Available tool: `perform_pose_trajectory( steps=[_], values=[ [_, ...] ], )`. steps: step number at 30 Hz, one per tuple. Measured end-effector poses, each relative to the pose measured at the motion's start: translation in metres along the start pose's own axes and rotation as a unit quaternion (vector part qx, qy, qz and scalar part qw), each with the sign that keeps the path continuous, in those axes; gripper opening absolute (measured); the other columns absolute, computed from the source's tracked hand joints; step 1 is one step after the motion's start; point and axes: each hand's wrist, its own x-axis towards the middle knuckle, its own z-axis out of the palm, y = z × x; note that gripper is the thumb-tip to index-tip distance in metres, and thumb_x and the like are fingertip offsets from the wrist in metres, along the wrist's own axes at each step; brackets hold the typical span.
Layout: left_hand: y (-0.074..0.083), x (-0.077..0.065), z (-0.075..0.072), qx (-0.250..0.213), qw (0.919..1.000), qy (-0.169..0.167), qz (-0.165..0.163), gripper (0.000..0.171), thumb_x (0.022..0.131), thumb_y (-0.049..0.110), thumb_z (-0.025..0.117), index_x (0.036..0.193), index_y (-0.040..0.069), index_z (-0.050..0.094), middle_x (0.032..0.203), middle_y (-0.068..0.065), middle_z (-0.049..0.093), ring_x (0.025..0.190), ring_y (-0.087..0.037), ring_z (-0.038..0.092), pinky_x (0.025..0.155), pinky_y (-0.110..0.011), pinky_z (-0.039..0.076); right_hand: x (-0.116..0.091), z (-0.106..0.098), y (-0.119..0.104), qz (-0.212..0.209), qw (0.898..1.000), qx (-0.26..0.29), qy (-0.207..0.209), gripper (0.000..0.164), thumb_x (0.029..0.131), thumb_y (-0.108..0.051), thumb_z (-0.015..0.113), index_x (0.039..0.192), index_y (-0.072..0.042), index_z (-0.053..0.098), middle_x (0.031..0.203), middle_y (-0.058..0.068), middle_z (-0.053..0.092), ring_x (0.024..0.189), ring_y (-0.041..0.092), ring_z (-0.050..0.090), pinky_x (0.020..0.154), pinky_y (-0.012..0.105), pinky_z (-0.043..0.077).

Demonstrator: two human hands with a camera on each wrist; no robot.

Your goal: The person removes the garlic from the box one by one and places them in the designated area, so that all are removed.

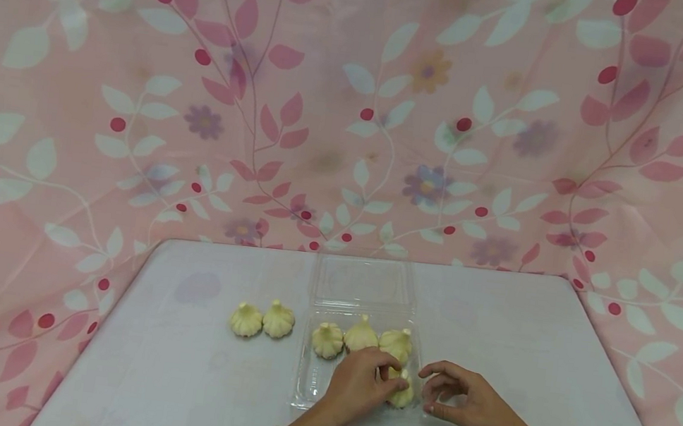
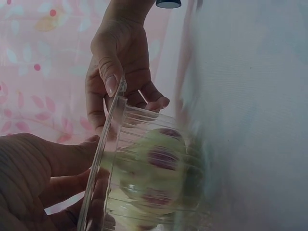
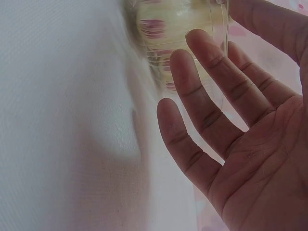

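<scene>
Inside clear box, near-right corner: left hand pinches garlic bulb; right hand empty, fingers loosely curved, beside box. I'd seat bulb stem-up, brace box with right fingers, release without nudging rear bulb.

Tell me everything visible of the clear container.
The clear container looks like thin plastic, with ribbed walls. It sits upright on the white table, its lid open toward the far side. Four garlic bulbs show inside: three in a far row, one near right, pinched by the left hand. The right hand is at its right edge.
</scene>
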Motion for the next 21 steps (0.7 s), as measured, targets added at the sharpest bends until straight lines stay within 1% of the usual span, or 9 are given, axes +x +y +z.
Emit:
perform_pose_trajectory(
  steps=[4,9,13,18,21],
  values=[
    [-0.0001,-0.0005,0.0004,-0.004,1.0,-0.005,-0.004,0.018,0.08,0.027,0.083,0.092,0.015,0.076,0.069,0.016,0.055,0.061,0.007,0.042,0.053,-0.012,0.036,-0.0003,0.0001,0.0001,0.002,1.0,0.0,0.001,0.044,0.09,-0.016,0.074,0.127,-0.001,0.054,0.098,0.01,0.07,0.085,0.021,0.069,0.074,0.036,0.055],
    [-0.0008,-0.0009,0.0014,0.0,1.0,0.001,0.004,0.012,0.082,0.023,0.081,0.091,0.015,0.076,0.069,0.015,0.055,0.06,0.007,0.043,0.054,-0.012,0.036,-0.0005,0.0002,0.001,0.001,1.0,-0.002,0.002,0.044,0.09,-0.016,0.074,0.127,-0.001,0.054,0.098,0.01,0.07,0.085,0.021,0.069,0.074,0.036,0.055],
    [-0.0005,-0.0013,0.0028,0.008,0.9999,0.005,0.013,0.015,0.081,0.023,0.082,0.092,0.016,0.076,0.069,0.014,0.055,0.06,0.007,0.043,0.054,-0.011,0.035,-0.0005,0.0001,0.002,-0.004,1.0,-0.004,0.002,0.045,0.09,-0.016,0.074,0.127,-0.001,0.054,0.098,0.009,0.07,0.085,0.021,0.069,0.074,0.035,0.055],
    [0.0014,-0.0014,0.0044,0.019,0.9996,0.004,0.02,0.019,0.079,0.026,0.084,0.093,0.017,0.076,0.069,0.011,0.059,0.062,0.003,0.047,0.054,-0.011,0.034,-0.0004,0.0,0.0036,0.0,1.0,-0.014,0.004,0.044,0.09,-0.017,0.074,0.126,-0.002,0.055,0.098,0.008,0.071,0.085,0.019,0.069,0.074,0.035,0.055],
    [0.0021,-0.0014,0.0047,0.025,0.9995,0.004,0.017,0.017,0.078,0.025,0.083,0.092,0.018,0.076,0.07,0.011,0.059,0.061,0.005,0.045,0.054,-0.011,0.034,-0.0002,0.0,0.0042,0.004,1.0,-0.015,0.004,0.044,0.09,-0.018,0.074,0.126,-0.002,0.055,0.098,0.009,0.07,0.084,0.019,0.069,0.073,0.035,0.055]
  ],
)
